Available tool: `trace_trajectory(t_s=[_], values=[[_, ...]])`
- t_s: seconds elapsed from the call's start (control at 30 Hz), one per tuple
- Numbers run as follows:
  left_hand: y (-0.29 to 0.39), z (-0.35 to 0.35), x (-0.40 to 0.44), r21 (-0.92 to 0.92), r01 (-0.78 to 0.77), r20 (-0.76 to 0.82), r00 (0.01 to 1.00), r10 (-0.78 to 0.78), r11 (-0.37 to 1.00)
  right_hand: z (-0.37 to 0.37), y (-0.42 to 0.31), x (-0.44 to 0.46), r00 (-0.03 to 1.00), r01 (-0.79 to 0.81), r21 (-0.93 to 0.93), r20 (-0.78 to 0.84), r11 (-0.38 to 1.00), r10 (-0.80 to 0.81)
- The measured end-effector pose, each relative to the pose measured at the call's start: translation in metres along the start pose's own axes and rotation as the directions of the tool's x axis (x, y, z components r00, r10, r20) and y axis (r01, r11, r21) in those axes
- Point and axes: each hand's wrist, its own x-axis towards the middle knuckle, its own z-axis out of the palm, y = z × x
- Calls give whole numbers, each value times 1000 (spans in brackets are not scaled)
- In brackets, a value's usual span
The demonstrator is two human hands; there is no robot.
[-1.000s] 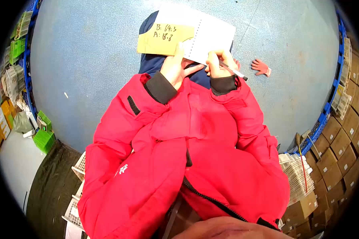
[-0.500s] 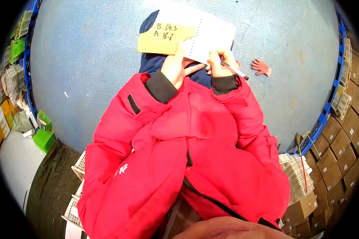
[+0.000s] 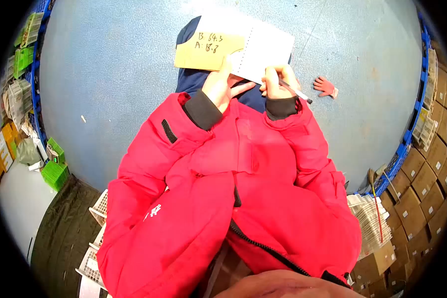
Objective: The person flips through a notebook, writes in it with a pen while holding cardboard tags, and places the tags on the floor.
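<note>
Within the curled right hand (image 3: 280, 84) sits a pen (image 3: 297, 92). The left hand (image 3: 218, 85), fingers partly spread, pinches a notebook (image 3: 270, 49). Blue floor (image 3: 109, 99) surrounds them.

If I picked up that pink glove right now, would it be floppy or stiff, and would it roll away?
The glove would probably flop, since its fingers and cuff look like soft cloth. It should feel light, as it looks thin and seems to have no hand inside. It probably won't roll, because it lies with its fingers spread on the blue floor.
</note>
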Motion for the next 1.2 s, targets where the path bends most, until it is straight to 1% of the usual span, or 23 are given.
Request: trace_trajectory(t_s=[0.03, 0.07, 0.17, 0.2, 0.3, 0.43, 0.47, 0.57, 0.6, 0.63, 0.7, 0.73, 0.77, 0.83, 0.87, 0.9, 0.97, 1.03, 1.07, 1.1, 1.13, 1.17, 1.2], values=[[1, 2, -1, -13, -6, -19, 1000, 6, 1000, -1, 1, 0, 1000, -23, 30, -14, 999, 24], [3, 4, -2, -25, -14, -37, 999, 14, 1000, -2, 3, 2, 1000, 12, 66, 1, 998, -12], [13, 12, -10, -227, -43, -89, 996, 23, 973, -1, 2, 2, 1000, -8, 110, -19, 994, 10], [17, 12, -11, -282, -8, -94, 995, -19, 959, 0, 3, 2, 1000, -12, 124, -27, 992, 16], [9, 0, -7, -245, -25, -49, 999, 14, 969, 1, -1, 1, 998, 12, 150, -59, 989, -3], [2, -3, -5, -107, -106, -26, 994, 104, 989, -2, -15, -2, 1000, -16, 116, -16, 993, 18], [4, -3, -7, -71, -104, -32, 994, 102, 992, -3, -15, -1, 999, -16, 113, -32, 994, 19], [8, -1, -14, 48, -172, -126, 976, 177, 984, -10, -22, 7, 964, 248, -171, -51, 954, -260], [12, 4, -18, 78, -192, -128, 971, 201, 978, -13, -16, 13, 916, 359, -352, -45, 864, -399], [14, 1, -19, 105, -194, -130, 970, 207, 975, -11, -17, 17, 871, 422, -445, -42, 790, -489], [12, -5, -16, 164, -186, -116, 972, 206, 969, -1, -19, 20, 885, 378, -447, -83, 811, -458], [14, -5, -18, 171, -186, -109, 972, 207, 967, 4, -24, 20, 883, 376, -516, -53, 769, -467], [16, -5, -19, 228, -173, -118, 972, 203, 958, 10, -27, 22, 883, 370, -581, -21, 725, -468], [17, -8, -18, 195, -158, -98, 979, 180, 968, 12, -8, 21, 838, 483, -629, 131, 609, -530], [16, -8, -17, 206, -163, -125, 974, 191, 965, 9, -6, 19, 821, 524, -563, 134, 639, -555], [16, -12, -17, 213, -146, -102, 980, 171, 966, 7, -7, 18, 803, 561, -498, 134, 662, -580], [16, -15, -16, 234, -163, -65, 981, 182, 958, -7, -12, 16, 810, 524, -414, -28, 744, -586], [16, -14, -16, 230, -177, -84, 976, 201, 957, -29, -13, 20, 765, 439, -532, -201, 724, -611], [12, -10, -17, 275, -221, -100, 961, 256, 936, -37, -1, 21, 772, 384, -486, -298, 785, -562], [17, -11, -20, 318, -265, -113, 943, 314, 910, -28, 10, 19, 861, 347, -221, -311, 911, -403], [22, -20, -22, 367, -293, -98, 932, 350, 883, -14, 21, 18, 931, 269, 62, -271, 961, -243], [25, -10, -25, 475, -284, -87, 927, 366, 833, -8, 30, 18, 979, 152, 339, -183, 928, -94], [30, -15, -22, 625, -250, -44, 934, 354, 739, -9, 13, 19, 984, 157, 205, -111, 966, -136]])
